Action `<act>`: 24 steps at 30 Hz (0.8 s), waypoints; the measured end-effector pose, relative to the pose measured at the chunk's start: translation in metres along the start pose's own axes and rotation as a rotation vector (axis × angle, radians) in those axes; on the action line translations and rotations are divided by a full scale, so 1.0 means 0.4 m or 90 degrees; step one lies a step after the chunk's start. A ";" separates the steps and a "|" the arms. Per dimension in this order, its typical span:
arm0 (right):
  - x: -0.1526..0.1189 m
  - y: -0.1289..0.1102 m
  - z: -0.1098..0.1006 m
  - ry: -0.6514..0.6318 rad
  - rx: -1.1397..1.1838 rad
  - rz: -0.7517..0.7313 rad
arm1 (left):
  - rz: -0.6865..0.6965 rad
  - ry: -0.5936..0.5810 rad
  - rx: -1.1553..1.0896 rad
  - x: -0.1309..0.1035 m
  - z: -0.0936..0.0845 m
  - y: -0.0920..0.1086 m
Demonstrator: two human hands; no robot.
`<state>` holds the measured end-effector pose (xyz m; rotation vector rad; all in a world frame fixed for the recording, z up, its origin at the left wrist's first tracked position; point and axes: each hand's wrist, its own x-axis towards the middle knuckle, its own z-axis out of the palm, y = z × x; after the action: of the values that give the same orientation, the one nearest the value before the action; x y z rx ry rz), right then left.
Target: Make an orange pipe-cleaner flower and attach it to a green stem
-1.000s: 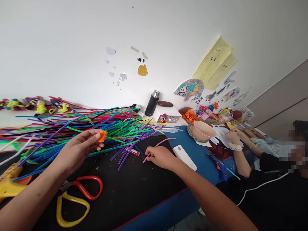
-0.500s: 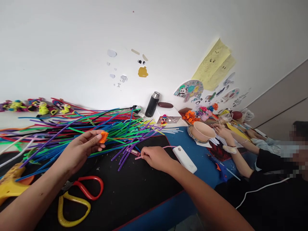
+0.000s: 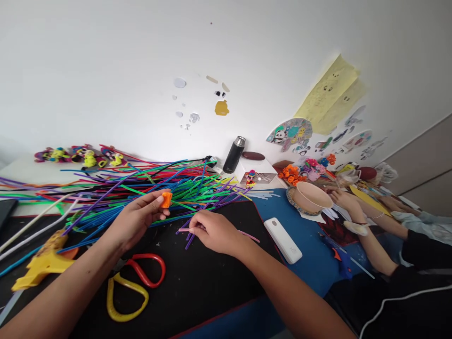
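Observation:
My left hand (image 3: 143, 217) pinches a small orange piece (image 3: 166, 199), apparently folded from pipe cleaner, between thumb and fingers. To its right, my right hand (image 3: 215, 230) is closed on a thin pink pipe cleaner (image 3: 250, 236); one end pokes out left of the fingertips and the rest trails out right behind the hand. Behind both hands spreads a big pile of coloured pipe cleaners (image 3: 183, 190), with several purple ones (image 3: 190, 241) reaching under my right hand. Red-and-yellow-handled scissors (image 3: 130, 301) lie below my left forearm, which partly covers their blades.
A yellow glue gun (image 3: 44, 263) lies at the left. White power bank (image 3: 282, 240), black thermos (image 3: 234, 155), white box (image 3: 259, 165) and beige bowl (image 3: 312, 197) stand to the right. Another person's hands (image 3: 344, 200) work beyond the bowl. Small pipe-cleaner figures (image 3: 88, 157) line the wall.
The view has shifted, so most things sit further right. My right hand has moved left, closer to my left hand, bringing the pink pipe cleaner along. My left hand still pinches the orange piece.

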<state>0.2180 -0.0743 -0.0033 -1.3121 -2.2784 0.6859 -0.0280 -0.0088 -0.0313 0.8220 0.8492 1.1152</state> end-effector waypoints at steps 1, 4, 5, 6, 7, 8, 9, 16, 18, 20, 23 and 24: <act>0.005 -0.004 0.005 -0.006 0.042 0.024 | 0.000 0.003 -0.005 0.000 0.000 -0.003; 0.018 -0.009 0.020 -0.013 0.168 0.073 | 0.000 -0.003 -0.014 -0.002 0.002 -0.006; 0.024 -0.008 0.025 -0.003 0.203 0.079 | 0.000 -0.010 -0.016 -0.002 0.003 -0.007; 0.030 -0.006 0.030 0.010 0.230 0.079 | 0.000 -0.018 -0.017 -0.003 0.004 -0.006; 0.037 -0.003 0.033 0.022 0.252 0.078 | 0.000 -0.023 -0.018 -0.003 0.005 -0.006; 0.043 -0.001 0.036 0.035 0.268 0.075 | 0.001 -0.028 -0.018 -0.004 0.006 -0.005; 0.050 0.001 0.038 0.046 0.280 0.073 | 0.002 -0.031 -0.017 -0.005 0.007 -0.004; 0.091 -0.003 0.035 0.115 0.361 0.054 | 0.003 -0.047 -0.002 -0.015 0.017 0.004; 0.098 -0.005 0.033 0.105 0.368 0.052 | -0.001 -0.059 -0.002 -0.018 0.020 0.006; 0.102 -0.007 0.030 0.086 0.362 0.050 | -0.009 -0.071 -0.010 -0.021 0.023 0.008; 0.102 -0.006 0.029 0.077 0.343 0.047 | -0.023 -0.081 -0.038 -0.020 0.023 0.010; 0.102 -0.005 0.029 0.078 0.338 0.048 | -0.029 -0.082 -0.048 -0.020 0.022 0.010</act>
<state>0.1910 -0.0418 -0.0067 -1.1423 -1.7839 1.1086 -0.0235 -0.0166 -0.0225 0.7988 0.7113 1.0379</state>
